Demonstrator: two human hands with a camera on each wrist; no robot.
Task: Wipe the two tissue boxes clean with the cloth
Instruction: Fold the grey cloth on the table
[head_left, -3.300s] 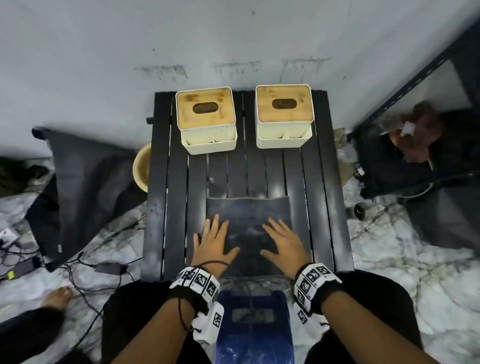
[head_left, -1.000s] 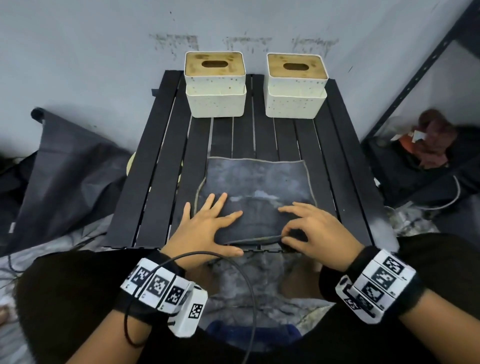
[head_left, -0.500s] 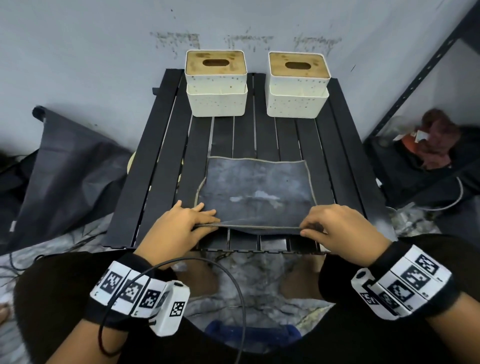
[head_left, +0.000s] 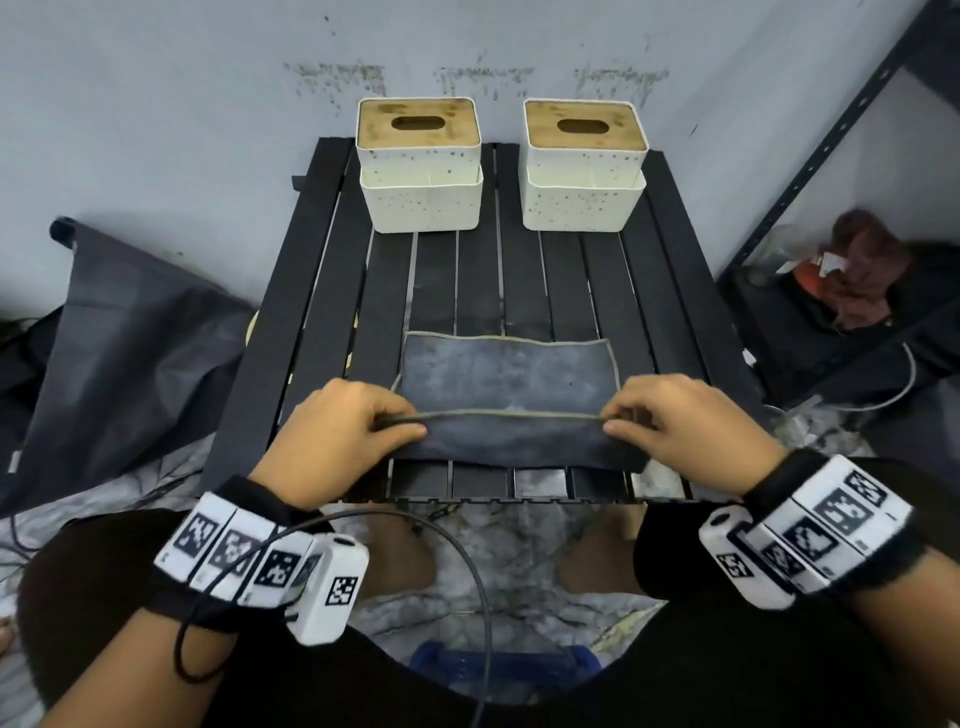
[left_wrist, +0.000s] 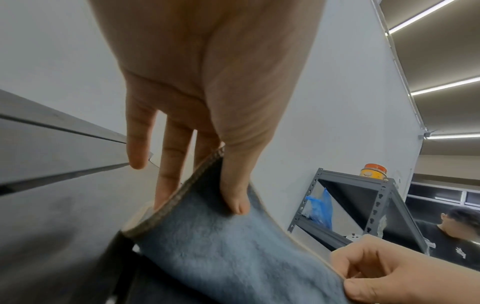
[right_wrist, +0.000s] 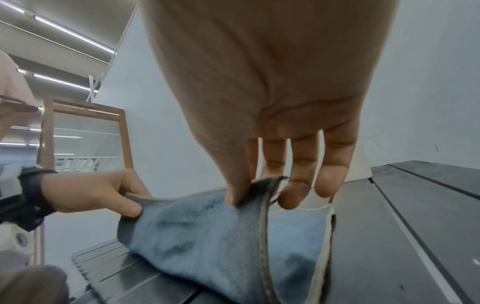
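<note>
Two cream tissue boxes with wooden lids stand at the far edge of the black slatted table (head_left: 322, 291): the left box (head_left: 420, 166) and the right box (head_left: 585, 166), both speckled with dirt. A grey-blue cloth (head_left: 509, 374) lies on the near half of the table. My left hand (head_left: 410, 423) pinches its near left corner, and my right hand (head_left: 610, 418) pinches its near right corner. The near edge is lifted and drawn over toward the boxes. In the left wrist view, my thumb and fingers clamp the cloth (left_wrist: 221, 246). The right wrist view shows the same pinch on the cloth (right_wrist: 207, 230).
A grey wall rises right behind the boxes. A dark metal shelf frame (head_left: 831, 156) stands to the right, with clutter on the floor beneath. A dark bag (head_left: 119, 353) lies on the floor at left. Another person (left_wrist: 451, 236) is visible beyond the shelf.
Both hands went from lying flat on the cloth to pinching its near corners. They have lifted the near edge and carried it farther from me, folding the cloth over.
</note>
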